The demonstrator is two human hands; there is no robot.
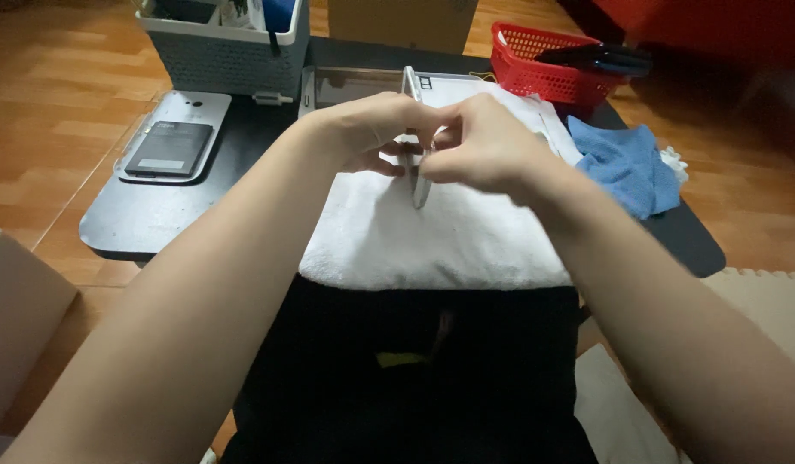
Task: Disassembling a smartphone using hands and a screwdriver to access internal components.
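Nearest the camera, two bare forearms reach forward over a dark lap toward the white towel (pixel 432 236) spread at the near edge of the desk (pixel 140 219). Above the towel's middle, the left hand (pixel 367 129) and right hand (pixel 483 142) are pressed close together, both pinching a thin white phone (pixel 415 137) held upright on its edge. To work it well, I would keep it low over the towel and grip it by the rim. A phone back with its battery (pixel 170 146) lies at the left edge, a grey basket (pixel 226 51) and red basket (pixel 544 69) along the far edge, a blue cloth (pixel 625 163) at the right.
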